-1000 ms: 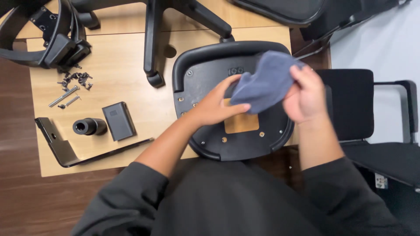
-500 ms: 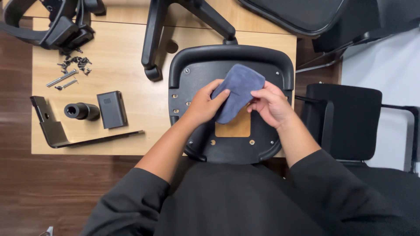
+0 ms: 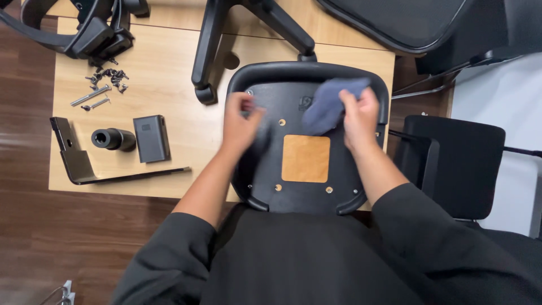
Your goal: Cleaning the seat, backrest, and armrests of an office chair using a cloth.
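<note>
The right hand (image 3: 359, 113) has its fingers clamped on one blue-grey cloth (image 3: 330, 104), which lies against the upper part of the black chair seat pan (image 3: 307, 186). Half a second ago both hands met at that cloth near the middle of the pan; now the left hand (image 3: 240, 118) has drawn away to the pan's left side, blurred, so whether its fingers are curled shut or apart I cannot tell. The cloth has shifted up and to the right, toward the pan's top rim.

Counted outward — one seat pan, with one square opening showing the wood below, resting on the wooden counter (image 3: 164, 62). To the left lie one small dark box (image 3: 151, 138), one short black cylinder (image 3: 112, 139), one L-shaped black bracket (image 3: 76, 164), two long bolts (image 3: 90, 99) and a small heap of screws (image 3: 107, 76) — too small to number. One chair base leg (image 3: 206, 51) stands above.
</note>
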